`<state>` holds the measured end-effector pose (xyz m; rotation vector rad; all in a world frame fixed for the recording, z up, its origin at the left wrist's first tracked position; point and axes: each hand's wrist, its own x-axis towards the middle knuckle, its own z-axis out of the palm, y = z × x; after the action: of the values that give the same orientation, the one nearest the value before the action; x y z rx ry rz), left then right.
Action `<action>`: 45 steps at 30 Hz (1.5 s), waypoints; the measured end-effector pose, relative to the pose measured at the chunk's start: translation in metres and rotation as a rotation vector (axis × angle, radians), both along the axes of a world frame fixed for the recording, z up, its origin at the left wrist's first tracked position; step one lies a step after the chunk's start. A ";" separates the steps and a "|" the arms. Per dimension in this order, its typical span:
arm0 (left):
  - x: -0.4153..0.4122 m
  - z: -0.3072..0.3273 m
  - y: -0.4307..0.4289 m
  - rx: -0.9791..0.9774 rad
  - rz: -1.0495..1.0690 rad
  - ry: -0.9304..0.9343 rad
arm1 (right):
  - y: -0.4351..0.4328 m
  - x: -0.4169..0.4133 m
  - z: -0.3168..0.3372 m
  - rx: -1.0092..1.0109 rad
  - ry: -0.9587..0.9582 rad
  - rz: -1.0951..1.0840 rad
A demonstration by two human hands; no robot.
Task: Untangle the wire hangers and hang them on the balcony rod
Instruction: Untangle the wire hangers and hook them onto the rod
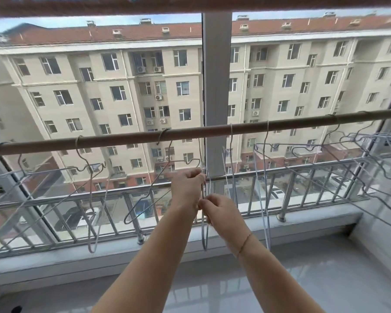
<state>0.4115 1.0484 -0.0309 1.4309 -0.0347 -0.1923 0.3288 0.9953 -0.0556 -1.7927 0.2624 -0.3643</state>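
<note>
A brown balcony rod [127, 138] runs across the window at mid height. Several pale wire hangers hang from it by their hooks, some on the left [90, 175] and more bunched at the right [339, 150]. In the middle, my left hand [186, 188] pinches the upper part of a thin wire hanger [204, 233] seen edge-on. My right hand [221, 211] grips the same hanger just below. The hanger's wire runs up to the rod, and its lower loop dangles under my hands. Another hanger [145, 199] hangs tilted just left of my left hand.
A steel railing [303, 190] runs behind the hangers in front of the glass. A white window post [216, 86] stands in the middle. The white sill [77, 256] lies below. A second brown rod [190, 5] crosses the top of the view.
</note>
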 end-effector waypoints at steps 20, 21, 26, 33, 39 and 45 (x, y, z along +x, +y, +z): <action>-0.038 -0.144 0.093 0.600 -0.117 0.037 | -0.025 -0.008 -0.109 -0.298 0.314 0.080; -0.040 -0.146 0.099 0.621 -0.134 0.009 | -0.027 -0.011 -0.113 -0.338 0.340 0.118; -0.044 -0.150 0.117 0.642 -0.263 -0.076 | -0.037 -0.043 -0.123 -0.483 0.475 0.309; -0.056 -0.163 0.105 0.599 -0.296 -0.083 | -0.044 -0.104 -0.101 0.251 0.575 0.465; -0.101 -0.139 0.067 0.404 0.027 -0.055 | -0.029 -0.127 -0.081 0.440 0.450 0.367; -0.136 -0.097 0.032 -0.021 -0.206 0.162 | -0.017 -0.128 -0.066 0.425 0.279 0.208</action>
<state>0.2751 1.0799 -0.1279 1.3857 -0.0509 -0.4751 0.2004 0.9782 -0.1213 -1.4288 0.3195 0.0895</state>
